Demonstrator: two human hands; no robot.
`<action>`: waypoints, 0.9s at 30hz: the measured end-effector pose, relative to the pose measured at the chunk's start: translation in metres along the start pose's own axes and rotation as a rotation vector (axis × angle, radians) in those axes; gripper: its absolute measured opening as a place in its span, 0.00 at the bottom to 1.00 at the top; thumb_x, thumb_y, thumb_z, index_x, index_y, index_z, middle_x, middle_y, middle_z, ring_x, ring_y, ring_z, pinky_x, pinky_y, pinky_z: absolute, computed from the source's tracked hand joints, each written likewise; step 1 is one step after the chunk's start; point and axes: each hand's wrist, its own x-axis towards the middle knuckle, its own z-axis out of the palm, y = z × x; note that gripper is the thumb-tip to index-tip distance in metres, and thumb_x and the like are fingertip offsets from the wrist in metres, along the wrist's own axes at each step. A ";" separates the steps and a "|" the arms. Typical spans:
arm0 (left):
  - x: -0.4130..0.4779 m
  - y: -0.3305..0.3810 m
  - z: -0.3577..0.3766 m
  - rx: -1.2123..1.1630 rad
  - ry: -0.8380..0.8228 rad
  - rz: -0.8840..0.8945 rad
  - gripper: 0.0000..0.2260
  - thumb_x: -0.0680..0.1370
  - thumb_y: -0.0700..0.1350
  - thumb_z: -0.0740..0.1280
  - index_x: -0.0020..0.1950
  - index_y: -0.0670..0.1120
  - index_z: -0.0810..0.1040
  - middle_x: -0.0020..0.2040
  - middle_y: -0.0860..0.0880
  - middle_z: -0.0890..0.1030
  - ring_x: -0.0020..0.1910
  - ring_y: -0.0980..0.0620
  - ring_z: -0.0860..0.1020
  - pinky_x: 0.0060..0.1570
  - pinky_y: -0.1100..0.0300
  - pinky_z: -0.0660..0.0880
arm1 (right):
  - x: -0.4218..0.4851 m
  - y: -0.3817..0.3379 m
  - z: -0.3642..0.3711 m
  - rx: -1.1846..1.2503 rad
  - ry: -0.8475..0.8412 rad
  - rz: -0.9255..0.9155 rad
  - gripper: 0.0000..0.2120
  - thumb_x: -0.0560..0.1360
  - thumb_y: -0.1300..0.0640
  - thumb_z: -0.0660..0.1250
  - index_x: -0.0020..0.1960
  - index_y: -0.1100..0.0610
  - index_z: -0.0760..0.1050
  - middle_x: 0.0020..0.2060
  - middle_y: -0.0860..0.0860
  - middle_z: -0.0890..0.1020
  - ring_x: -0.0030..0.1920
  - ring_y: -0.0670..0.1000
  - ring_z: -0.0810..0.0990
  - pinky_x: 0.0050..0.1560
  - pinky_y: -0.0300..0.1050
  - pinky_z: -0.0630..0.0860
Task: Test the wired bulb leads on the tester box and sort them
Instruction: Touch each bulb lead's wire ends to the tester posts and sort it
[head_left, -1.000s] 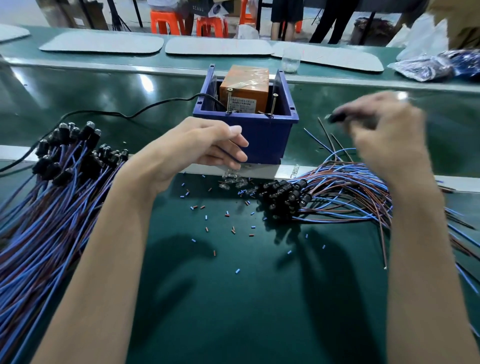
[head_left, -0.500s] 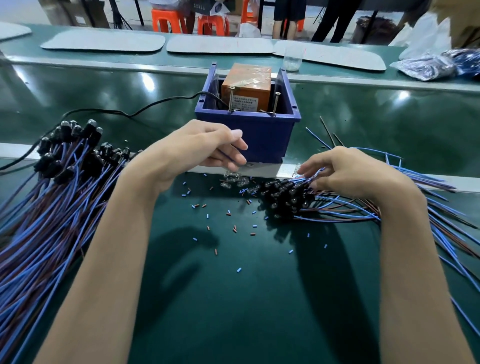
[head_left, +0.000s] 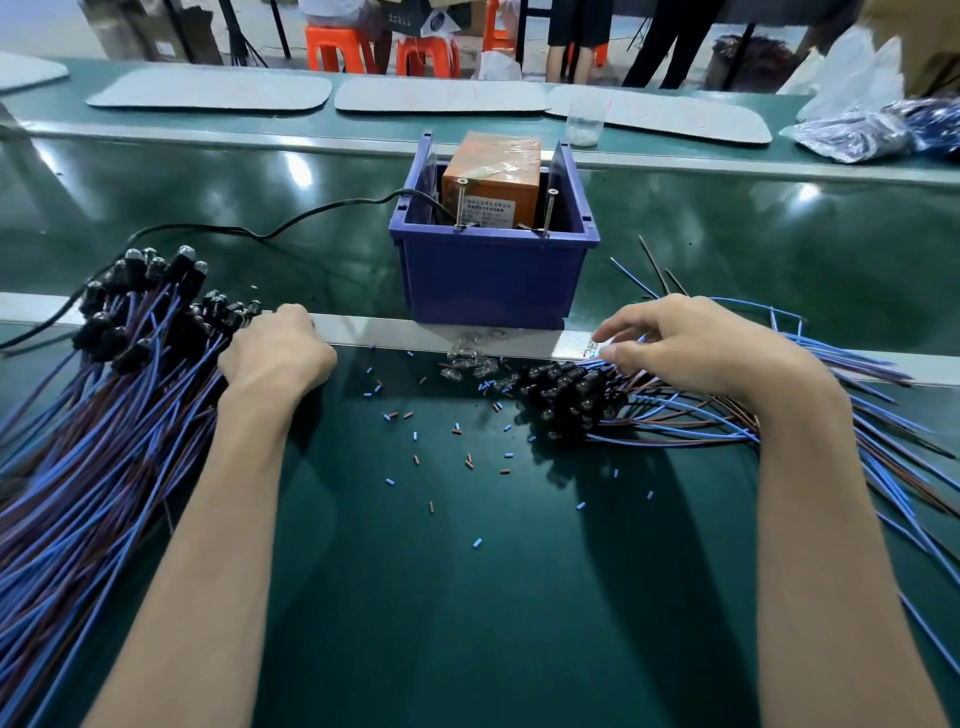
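Far left, the sorted pile (head_left: 104, 415): a thick fan of blue and brown leads. The black sockets all point toward the rail (head_left: 363, 330), probably so tested ones stay apart and aligned. The wire ends run off the left and bottom edges, so no count is possible.

The left hand (head_left: 278, 353) rests knuckles-up on the pile's right edge, just beside the sockets, with its fingers curled under. The palm side is hidden, so I cannot tell whether it grasps a lead or has just let one go.

In the centre, the tester box (head_left: 493, 280) is a blue bin holding an orange unit (head_left: 491, 182), and it sits just behind the rail within reach of both hands. 2 screws (head_left: 461, 202) stand up at its front lip, likely the contacts for the bare lead ends. A black cable (head_left: 260, 234) runs left from it and its far end is cut off. The unit's label is too small to read. No lead is on the tester now.

In front of the box are a few loose clear bulbs (head_left: 470, 361) and scattered insulation bits (head_left: 415, 457) on the green belt (head_left: 467, 597).

On the right, the untested pile (head_left: 571, 395) has its sockets bunched toward the centre, and its wires trail off the right edge. The right hand (head_left: 691, 348) lies over these wires with fingers loose and spread, fingertips above the sockets and nothing pinched. It looks set to pick the next lead.
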 end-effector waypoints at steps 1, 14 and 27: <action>0.000 0.001 0.001 0.001 0.013 -0.001 0.20 0.75 0.41 0.64 0.67 0.45 0.72 0.66 0.40 0.71 0.64 0.37 0.71 0.59 0.50 0.70 | 0.000 0.000 0.000 0.000 0.001 0.002 0.08 0.77 0.50 0.65 0.55 0.46 0.79 0.46 0.42 0.82 0.49 0.47 0.80 0.55 0.45 0.75; 0.008 -0.010 -0.005 0.026 0.030 -0.025 0.19 0.76 0.40 0.64 0.67 0.43 0.71 0.67 0.37 0.66 0.66 0.35 0.68 0.62 0.46 0.68 | 0.000 0.000 0.000 0.025 -0.001 0.010 0.07 0.77 0.47 0.65 0.53 0.45 0.79 0.44 0.41 0.82 0.49 0.46 0.81 0.59 0.48 0.75; 0.003 -0.001 -0.015 -0.094 0.197 0.008 0.15 0.78 0.46 0.65 0.63 0.44 0.76 0.61 0.37 0.76 0.61 0.35 0.74 0.58 0.48 0.71 | -0.002 -0.002 -0.002 0.047 0.050 -0.027 0.06 0.77 0.49 0.65 0.51 0.47 0.80 0.42 0.43 0.83 0.48 0.46 0.81 0.55 0.43 0.75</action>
